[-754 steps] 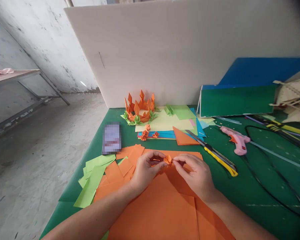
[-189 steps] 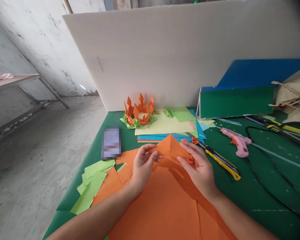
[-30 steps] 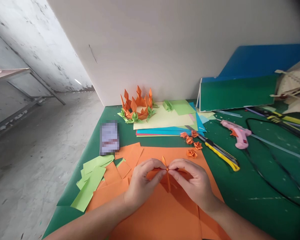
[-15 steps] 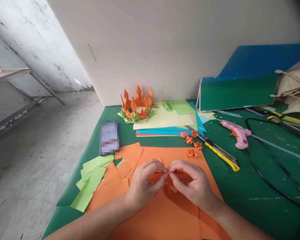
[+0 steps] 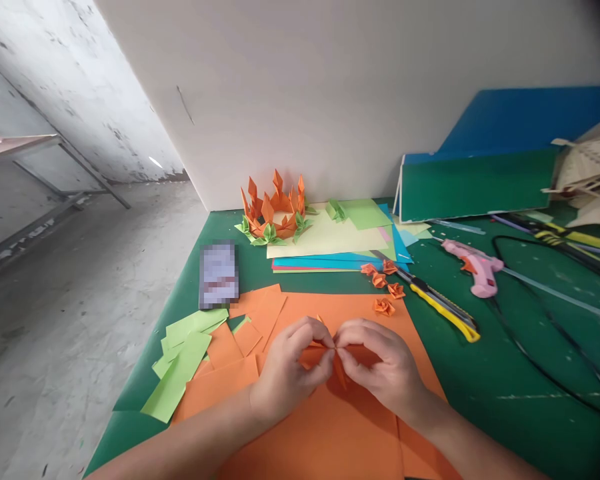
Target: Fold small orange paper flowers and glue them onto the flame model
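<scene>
Above a large orange paper sheet (image 5: 320,433), my left hand (image 5: 295,360) and my right hand (image 5: 380,360) meet fingertip to fingertip. Both pinch a small folded piece of orange paper (image 5: 340,375) at its middle; thin flaps of it stick out above and below the fingers, and the rest is hidden. Just beyond the right hand lie several small orange paper roses (image 5: 383,307). A yellow-handled utility knife (image 5: 443,307) rests to their right. Cut green paper pieces (image 5: 180,377) and orange paper pieces (image 5: 225,347) are spread left of my left hand.
An orange folded-paper crown (image 5: 275,217) with green leaves stands at the back, beside stacked coloured sheets (image 5: 325,240). A blurred-out dark-edged rectangle (image 5: 219,275) lies at left. At right are a pink glue gun (image 5: 475,263), its black cord and a green board (image 5: 475,187).
The lower flap of the folded orange paper has swung slightly to the right between my fingers. Both hands stay almost in place, still pinching it.
</scene>
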Tool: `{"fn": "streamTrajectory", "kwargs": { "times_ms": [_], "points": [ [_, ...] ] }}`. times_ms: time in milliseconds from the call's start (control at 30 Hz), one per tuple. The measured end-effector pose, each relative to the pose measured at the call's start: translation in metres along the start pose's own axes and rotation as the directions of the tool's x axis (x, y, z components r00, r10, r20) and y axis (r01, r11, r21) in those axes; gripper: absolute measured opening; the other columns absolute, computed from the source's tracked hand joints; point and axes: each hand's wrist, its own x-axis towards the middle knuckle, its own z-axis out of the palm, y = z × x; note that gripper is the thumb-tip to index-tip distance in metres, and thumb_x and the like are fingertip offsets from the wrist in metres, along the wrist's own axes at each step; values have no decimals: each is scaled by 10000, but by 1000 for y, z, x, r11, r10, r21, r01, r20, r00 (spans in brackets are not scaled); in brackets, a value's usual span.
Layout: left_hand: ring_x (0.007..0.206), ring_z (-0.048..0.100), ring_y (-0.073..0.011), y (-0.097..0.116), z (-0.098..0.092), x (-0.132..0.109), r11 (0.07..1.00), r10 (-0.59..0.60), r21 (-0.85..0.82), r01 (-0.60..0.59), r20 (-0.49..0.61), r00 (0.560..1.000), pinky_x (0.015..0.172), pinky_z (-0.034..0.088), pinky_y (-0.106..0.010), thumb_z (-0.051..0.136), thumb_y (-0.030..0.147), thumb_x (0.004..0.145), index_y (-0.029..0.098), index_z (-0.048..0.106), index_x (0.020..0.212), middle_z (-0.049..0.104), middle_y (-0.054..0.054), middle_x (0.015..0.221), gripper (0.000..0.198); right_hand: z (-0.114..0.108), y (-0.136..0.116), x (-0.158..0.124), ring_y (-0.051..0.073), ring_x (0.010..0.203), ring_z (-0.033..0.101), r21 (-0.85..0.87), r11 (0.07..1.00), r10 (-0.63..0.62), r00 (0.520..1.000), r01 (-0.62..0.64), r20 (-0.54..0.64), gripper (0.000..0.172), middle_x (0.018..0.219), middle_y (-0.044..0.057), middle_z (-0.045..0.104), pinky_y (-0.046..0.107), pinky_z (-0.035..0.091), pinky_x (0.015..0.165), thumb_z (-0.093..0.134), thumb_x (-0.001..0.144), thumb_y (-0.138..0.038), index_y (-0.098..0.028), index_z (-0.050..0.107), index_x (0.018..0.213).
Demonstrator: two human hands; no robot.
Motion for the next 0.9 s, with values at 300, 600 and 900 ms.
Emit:
{"fn": "streamTrajectory", "kwargs": {
  "times_ms": [300,600,900],
  "points": [
    [716,543,-99,-1,-1,-2,999,-41,-29,42,33,999,663,469,-215,537,12,737,208,518,836,557,12,796,220,2,0,-1,130,705,615,-26,999,24,1000,-24,-11,148,780,-5,644,234,492,644,555,821,-90,-237,559,833],
    [713,581,-117,3,-1,-2,984,-154,-79,158,55,987,646,523,-232,520,69,751,203,530,797,579,-9,784,141,-2,-5,0,135,631,606,-56,997,63,998,-61,31,124,722,-4,651,244,486,597,534,828,-125,-244,554,804],
    [698,545,-114,2,0,0,998,-16,-53,17,23,1000,648,468,-233,544,36,740,202,526,784,557,6,759,172,-2,-3,1,136,648,590,-24,1000,0,996,2,93,159,745,0,640,242,471,592,513,830,-95,-245,557,801]
  ]
}}
